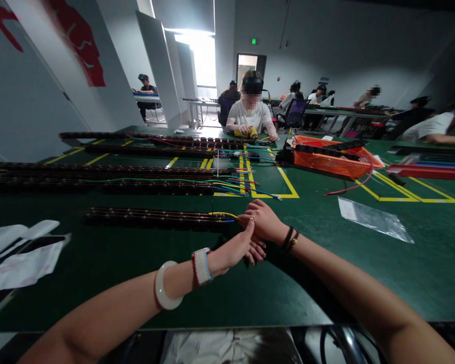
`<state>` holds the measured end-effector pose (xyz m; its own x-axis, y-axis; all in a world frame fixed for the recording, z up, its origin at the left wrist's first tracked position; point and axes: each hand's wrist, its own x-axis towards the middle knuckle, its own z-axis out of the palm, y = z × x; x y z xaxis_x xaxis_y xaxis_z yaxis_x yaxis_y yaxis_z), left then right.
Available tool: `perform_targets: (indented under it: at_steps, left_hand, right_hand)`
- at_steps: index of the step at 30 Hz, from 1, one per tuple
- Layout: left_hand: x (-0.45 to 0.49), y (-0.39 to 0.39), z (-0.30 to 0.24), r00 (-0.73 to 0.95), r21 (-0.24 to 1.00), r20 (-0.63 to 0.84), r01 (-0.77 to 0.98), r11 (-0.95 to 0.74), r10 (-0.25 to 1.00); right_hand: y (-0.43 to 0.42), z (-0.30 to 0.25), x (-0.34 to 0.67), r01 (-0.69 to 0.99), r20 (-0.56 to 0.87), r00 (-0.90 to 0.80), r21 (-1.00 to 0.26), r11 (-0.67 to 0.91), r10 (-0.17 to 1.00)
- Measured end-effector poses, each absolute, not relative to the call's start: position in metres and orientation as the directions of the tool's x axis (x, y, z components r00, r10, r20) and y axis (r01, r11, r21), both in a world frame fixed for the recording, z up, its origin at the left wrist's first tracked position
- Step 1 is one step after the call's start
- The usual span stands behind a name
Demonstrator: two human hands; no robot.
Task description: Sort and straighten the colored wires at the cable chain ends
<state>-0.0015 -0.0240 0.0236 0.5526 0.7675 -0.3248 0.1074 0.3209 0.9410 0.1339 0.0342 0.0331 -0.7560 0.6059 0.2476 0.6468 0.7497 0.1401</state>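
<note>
A dark strip assembly [155, 216] with rows of small shiny points lies on the green table, pointing left. From its right end a yellow wire [225, 214] and a short blue-sleeved wire [227, 221] run to my hands. My right hand [264, 221] is closed around the wire ends, knuckles up. Against it, my left hand [240, 247] has its thumb raised over the right fingers. Its lower fingers extend beneath, and whatever its thumb side grips is hidden. The wires' tips are covered by the hands.
Longer dark strips [109, 174] with coloured wires lie beyond. An orange basket [326, 159] holds dark parts. A clear plastic bag [375, 220] lies right, white wrappings [26, 258] left. A person [251, 111] opposite handles a yellow power tool [246, 132].
</note>
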Motion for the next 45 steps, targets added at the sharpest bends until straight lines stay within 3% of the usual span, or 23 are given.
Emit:
perform_targets:
  at_steps: [4, 8, 13, 21, 29, 36, 42, 45]
  left_hand:
    - [0.0, -0.022, 0.022, 0.567, 0.804, -0.323, -0.258, 0.535, 0.758]
    - [0.001, -0.02, 0.023, 0.428, 0.71, -0.299, -0.498, 0.498, 0.853]
    - [0.003, -0.011, 0.015, 0.309, 0.661, -0.305, -0.612, 0.433, 0.901]
    - [-0.002, -0.006, 0.006, 0.273, 0.656, -0.317, -0.628, 0.418, 0.908]
    - [-0.002, -0.006, 0.004, 0.302, 0.661, -0.325, -0.605, 0.443, 0.896]
    - [-0.004, -0.009, 0.007, 0.347, 0.724, -0.268, -0.543, 0.426, 0.899]
    - [-0.004, -0.007, 0.0, 0.323, 0.734, -0.265, -0.544, 0.407, 0.909]
    - [-0.005, -0.007, 0.001, 0.338, 0.73, -0.279, -0.533, 0.427, 0.899]
  right_hand:
    - [0.032, 0.036, 0.132, 0.646, 0.212, -0.764, 0.243, 0.724, 0.61]
    - [0.029, 0.037, 0.131, 0.618, 0.211, -0.785, 0.331, 0.713, 0.583]
    - [0.022, 0.039, 0.127, 0.578, 0.19, -0.812, 0.391, 0.716, 0.552]
    - [0.018, 0.055, 0.13, 0.649, 0.113, -0.758, 0.228, 0.726, 0.642]
    - [0.021, 0.061, 0.134, 0.711, 0.013, -0.684, 0.233, 0.663, 0.729]
    - [0.045, 0.056, 0.148, 0.798, 0.136, -0.596, -0.007, 0.603, 0.791]
    - [0.056, 0.03, 0.147, 0.811, 0.193, -0.573, -0.006, 0.585, 0.797]
    - [0.056, 0.033, 0.149, 0.801, 0.2, -0.572, -0.073, 0.594, 0.796]
